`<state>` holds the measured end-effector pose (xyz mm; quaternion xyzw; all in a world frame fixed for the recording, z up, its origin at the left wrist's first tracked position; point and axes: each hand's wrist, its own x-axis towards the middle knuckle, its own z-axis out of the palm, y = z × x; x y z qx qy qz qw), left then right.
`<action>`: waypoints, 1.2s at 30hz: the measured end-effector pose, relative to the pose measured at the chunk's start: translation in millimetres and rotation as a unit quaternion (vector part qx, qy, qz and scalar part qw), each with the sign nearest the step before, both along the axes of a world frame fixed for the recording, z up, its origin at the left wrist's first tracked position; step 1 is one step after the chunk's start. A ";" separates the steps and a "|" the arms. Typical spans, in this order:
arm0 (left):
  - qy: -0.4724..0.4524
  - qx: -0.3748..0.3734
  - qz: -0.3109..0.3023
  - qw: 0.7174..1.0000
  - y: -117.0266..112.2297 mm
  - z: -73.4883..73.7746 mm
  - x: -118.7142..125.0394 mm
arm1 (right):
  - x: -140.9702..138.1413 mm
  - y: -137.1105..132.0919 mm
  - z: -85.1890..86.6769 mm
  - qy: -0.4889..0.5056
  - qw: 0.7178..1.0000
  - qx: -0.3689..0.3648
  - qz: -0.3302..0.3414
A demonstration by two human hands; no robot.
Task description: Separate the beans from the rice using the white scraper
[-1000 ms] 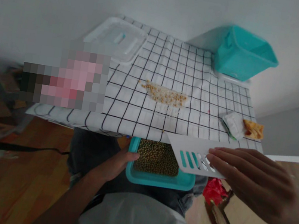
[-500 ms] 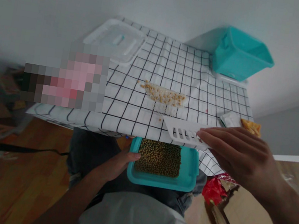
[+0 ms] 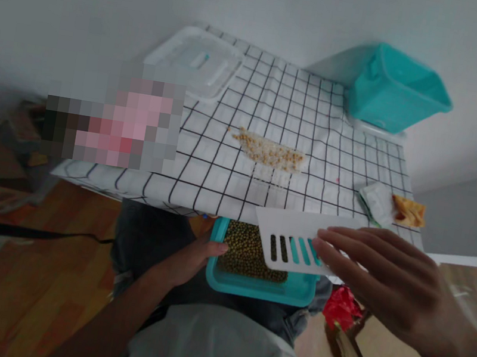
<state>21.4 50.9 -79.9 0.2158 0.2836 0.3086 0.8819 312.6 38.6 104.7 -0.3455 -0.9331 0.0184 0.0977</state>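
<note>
My left hand [image 3: 192, 258] grips the left rim of a teal tray [image 3: 257, 287] full of green beans [image 3: 243, 248], held just below the table's front edge. My right hand [image 3: 379, 279] holds a white slotted scoop [image 3: 290, 235] by its right end, tilted over the tray's right half. On the checked tablecloth [image 3: 230, 171] lies a strip of yellowish beans [image 3: 270, 152].
A clear plastic lid [image 3: 196, 62] lies at the table's back left, a teal tub [image 3: 395, 90] at the back right. A white packet [image 3: 376, 201] and an orange wrapper [image 3: 409, 210] sit near the right edge. Red bag [image 3: 338, 306] and cardboard lie on the floor.
The scoop went from over the tray up to the table edge half a second ago, then came back down over the tray. My left hand kept holding the tray.
</note>
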 end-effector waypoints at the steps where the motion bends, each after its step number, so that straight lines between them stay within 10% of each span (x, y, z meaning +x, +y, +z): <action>1: -0.007 0.000 -0.003 1.000 0.3 -0.2 -0.2 | -0.2 -5.0 0.6 -0.008 1.000 0.003 0.003; 20: -0.015 -0.026 0.002 1.000 -2.6 7.4 2.3 | 1.3 -18.3 -5.3 -0.003 1.000 -0.008 -0.019; 36: -0.036 -0.010 -0.013 0.999 -11.1 20.2 2.2 | -22.4 83.6 -44.8 0.038 0.994 0.047 -0.089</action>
